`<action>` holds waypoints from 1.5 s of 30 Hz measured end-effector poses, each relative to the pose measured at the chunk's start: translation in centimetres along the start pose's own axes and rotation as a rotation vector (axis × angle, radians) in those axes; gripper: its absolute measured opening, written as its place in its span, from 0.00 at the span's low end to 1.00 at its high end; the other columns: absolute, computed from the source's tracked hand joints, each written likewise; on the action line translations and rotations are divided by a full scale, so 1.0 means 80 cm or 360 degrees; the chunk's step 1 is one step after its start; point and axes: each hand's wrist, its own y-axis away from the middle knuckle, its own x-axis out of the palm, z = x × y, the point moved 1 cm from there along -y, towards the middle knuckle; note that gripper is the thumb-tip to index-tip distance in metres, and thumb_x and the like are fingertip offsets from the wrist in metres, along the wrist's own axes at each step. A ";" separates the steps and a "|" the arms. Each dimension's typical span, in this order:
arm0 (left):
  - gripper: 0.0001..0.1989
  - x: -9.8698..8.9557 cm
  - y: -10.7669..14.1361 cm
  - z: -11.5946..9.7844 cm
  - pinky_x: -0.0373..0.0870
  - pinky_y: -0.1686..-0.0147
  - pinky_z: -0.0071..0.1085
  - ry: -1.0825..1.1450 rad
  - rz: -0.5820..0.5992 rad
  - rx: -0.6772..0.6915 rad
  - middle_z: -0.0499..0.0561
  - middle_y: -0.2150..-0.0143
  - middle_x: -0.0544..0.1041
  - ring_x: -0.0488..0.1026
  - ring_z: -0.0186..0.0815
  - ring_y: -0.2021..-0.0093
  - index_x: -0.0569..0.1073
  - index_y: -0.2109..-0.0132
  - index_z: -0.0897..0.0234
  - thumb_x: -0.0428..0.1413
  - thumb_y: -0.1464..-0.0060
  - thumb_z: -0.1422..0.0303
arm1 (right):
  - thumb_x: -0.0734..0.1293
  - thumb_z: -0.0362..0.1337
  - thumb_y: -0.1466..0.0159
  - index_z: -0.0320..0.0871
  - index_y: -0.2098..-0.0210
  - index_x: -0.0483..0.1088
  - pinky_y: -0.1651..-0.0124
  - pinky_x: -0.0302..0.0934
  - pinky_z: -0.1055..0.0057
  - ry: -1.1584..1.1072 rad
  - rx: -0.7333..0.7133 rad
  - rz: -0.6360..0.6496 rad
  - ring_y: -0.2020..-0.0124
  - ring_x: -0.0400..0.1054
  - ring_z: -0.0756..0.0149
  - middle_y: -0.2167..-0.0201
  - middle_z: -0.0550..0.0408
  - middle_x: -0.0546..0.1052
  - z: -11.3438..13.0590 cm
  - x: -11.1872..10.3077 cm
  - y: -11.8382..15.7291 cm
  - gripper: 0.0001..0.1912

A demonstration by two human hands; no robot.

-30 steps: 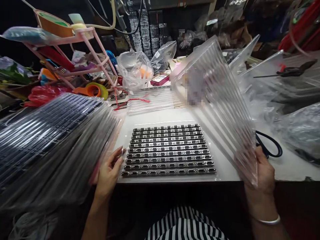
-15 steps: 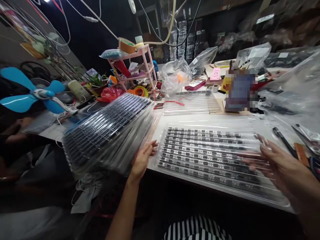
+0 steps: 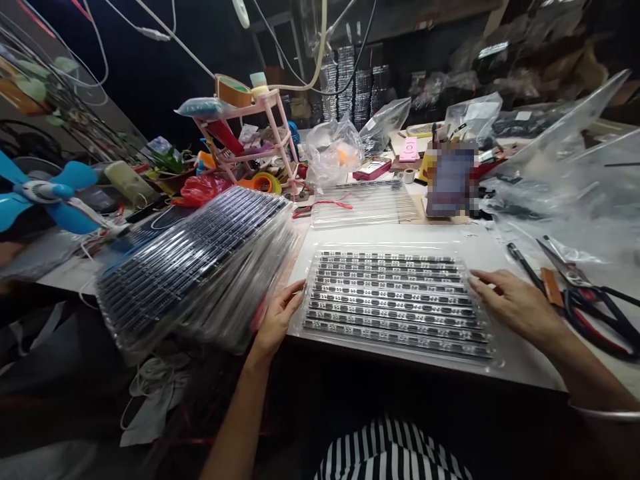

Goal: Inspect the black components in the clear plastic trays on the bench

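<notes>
Two sides of tray (image 3: 314, 273), our left hand (image 3: 276, 321) and right hand (image 3: 517, 303) there; fingers (image 3: 486, 275) gripping or merely touching, we cannot tell. Uneven lift could jostle strips (image 3: 395, 304).

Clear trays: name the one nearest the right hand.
The strip-filled tray with the right hand at its edge; the stacked trays lie beyond the left hand, another ribbed tray farther back.

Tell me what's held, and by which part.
Left hand and right hand bracket the tray at its short edges; whether they grip it can't be told.
</notes>
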 end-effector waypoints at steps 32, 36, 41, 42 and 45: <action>0.30 -0.011 0.072 -0.006 0.52 0.36 0.44 -0.1509 0.0642 0.0672 0.47 0.32 0.54 0.51 0.38 0.33 0.53 0.34 0.50 0.42 0.41 0.75 | 0.55 0.39 0.34 0.56 0.38 0.57 0.41 0.57 0.50 -0.0107 -0.1032 0.0119 0.40 0.58 0.54 0.38 0.59 0.59 -0.073 -0.020 0.069 0.25; 0.26 -0.016 0.077 0.029 0.48 0.36 0.49 -0.1615 0.0482 0.0888 0.51 0.33 0.54 0.46 0.41 0.32 0.57 0.36 0.51 0.45 0.40 0.73 | 0.57 0.36 0.40 0.51 0.35 0.51 0.48 0.63 0.44 0.0266 -0.1271 0.0176 0.39 0.54 0.45 0.35 0.50 0.54 -0.089 -0.025 0.123 0.34; 0.20 -0.021 0.061 0.050 0.49 0.38 0.45 -0.1454 0.0283 0.1138 0.55 0.36 0.62 0.56 0.40 0.35 0.63 0.40 0.54 0.47 0.38 0.69 | 0.54 0.36 0.36 0.52 0.34 0.48 0.45 0.54 0.49 0.0296 -0.1263 -0.0168 0.38 0.52 0.48 0.35 0.50 0.53 -0.073 -0.003 0.152 0.31; 0.20 -0.022 0.058 0.047 0.51 0.39 0.43 -0.1402 0.0276 0.1144 0.55 0.37 0.64 0.58 0.40 0.36 0.64 0.40 0.54 0.48 0.39 0.69 | 0.52 0.36 0.34 0.54 0.34 0.49 0.43 0.51 0.50 0.0225 -0.1238 -0.0218 0.38 0.52 0.50 0.36 0.52 0.55 -0.069 -0.001 0.150 0.29; 0.19 -0.019 0.044 0.022 0.56 0.41 0.41 -0.1130 0.0248 0.1151 0.54 0.43 0.71 0.62 0.41 0.39 0.68 0.44 0.57 0.52 0.42 0.66 | 0.49 0.38 0.33 0.55 0.40 0.60 0.41 0.46 0.51 0.0022 -0.1133 -0.0291 0.39 0.55 0.54 0.41 0.57 0.65 -0.059 -0.008 0.131 0.23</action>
